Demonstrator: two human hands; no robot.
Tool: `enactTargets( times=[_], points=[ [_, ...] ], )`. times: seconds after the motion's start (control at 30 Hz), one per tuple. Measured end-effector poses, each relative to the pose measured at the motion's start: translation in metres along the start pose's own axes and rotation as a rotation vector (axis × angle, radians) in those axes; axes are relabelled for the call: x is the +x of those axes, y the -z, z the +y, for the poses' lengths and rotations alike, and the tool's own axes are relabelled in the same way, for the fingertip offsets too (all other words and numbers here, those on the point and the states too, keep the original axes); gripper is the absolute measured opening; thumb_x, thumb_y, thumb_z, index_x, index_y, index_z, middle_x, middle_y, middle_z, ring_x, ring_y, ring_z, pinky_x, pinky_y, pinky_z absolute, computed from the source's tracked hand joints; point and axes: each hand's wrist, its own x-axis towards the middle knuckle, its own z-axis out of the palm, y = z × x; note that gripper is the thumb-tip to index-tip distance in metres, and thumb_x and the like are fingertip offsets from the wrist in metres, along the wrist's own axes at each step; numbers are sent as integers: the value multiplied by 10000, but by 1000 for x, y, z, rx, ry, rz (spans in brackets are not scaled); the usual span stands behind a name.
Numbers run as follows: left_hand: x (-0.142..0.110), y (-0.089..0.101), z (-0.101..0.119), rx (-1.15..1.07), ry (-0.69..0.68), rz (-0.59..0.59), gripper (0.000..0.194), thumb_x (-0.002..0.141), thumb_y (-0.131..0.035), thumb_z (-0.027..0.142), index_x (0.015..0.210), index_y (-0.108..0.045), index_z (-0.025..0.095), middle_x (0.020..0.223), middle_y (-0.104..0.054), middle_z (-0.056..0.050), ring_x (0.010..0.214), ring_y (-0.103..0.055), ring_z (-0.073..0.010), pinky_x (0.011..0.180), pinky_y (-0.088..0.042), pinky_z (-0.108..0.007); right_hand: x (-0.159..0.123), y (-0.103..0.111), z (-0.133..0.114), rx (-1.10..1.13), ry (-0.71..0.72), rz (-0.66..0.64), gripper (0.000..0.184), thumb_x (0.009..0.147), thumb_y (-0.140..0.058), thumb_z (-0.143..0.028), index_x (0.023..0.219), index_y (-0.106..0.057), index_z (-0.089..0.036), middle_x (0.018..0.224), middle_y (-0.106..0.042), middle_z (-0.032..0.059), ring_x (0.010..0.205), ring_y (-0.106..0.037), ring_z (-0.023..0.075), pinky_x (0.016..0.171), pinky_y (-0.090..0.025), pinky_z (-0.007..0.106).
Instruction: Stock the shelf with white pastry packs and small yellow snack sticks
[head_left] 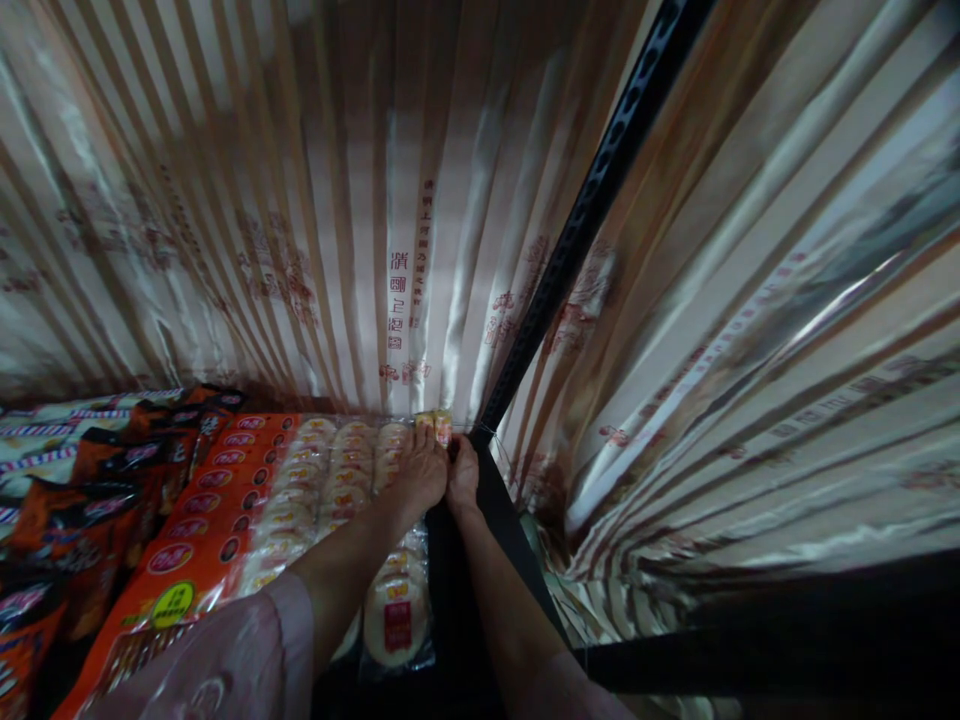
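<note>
At the back right corner of the shelf, my hands meet around a small yellow packet with red marks (442,430). My left hand (422,470) has its fingers closed over the front of it, which hides part of the packet. Close against its right side, my right hand (463,472) is curled with the thumb side towards the packet; its fingertips are partly hidden. Below my left forearm and wrist lie rows of clear-wrapped round pale cakes (397,620) with yellow and red labels.
To the left are orange packs (217,478), dark orange-and-black bags (112,500) and white striped packs (45,450). A black perforated post (585,220) rises at the shelf corner. Pleated printed cloth (360,200) hangs behind and to the right. The black shelf surface (454,600) shows beside the cakes.
</note>
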Motion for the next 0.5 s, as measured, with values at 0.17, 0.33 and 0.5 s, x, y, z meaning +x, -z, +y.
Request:
enactTargets(
  times=[0.17,0.33,0.5],
  points=[
    [-5,11,4,-17,0,-31,459,899,-270,102,1296,-463,-22,1430,-352,-235,1377,-237,-299,1120,-182,-472,-1,1,0,-36,22,64,323,774,-487,-318,1014,-597,-132,957,-641,123,888,-556,226,831,-444,374],
    [-10,12,10,-54,2,-13,471,901,-252,93,1324,-435,-2,1434,-355,-221,1380,-231,-295,1113,-188,-485,-7,8,-6,-43,29,87,331,786,-442,-287,1029,-598,-125,1002,-634,135,933,-546,223,867,-433,374],
    [-15,5,20,-99,34,-2,464,890,-263,68,1310,-451,14,1432,-367,-207,1376,-251,-275,1116,-187,-489,-19,22,-12,-48,55,70,346,774,-415,-265,1025,-605,-121,1047,-628,143,978,-543,228,884,-433,381]
  ],
)
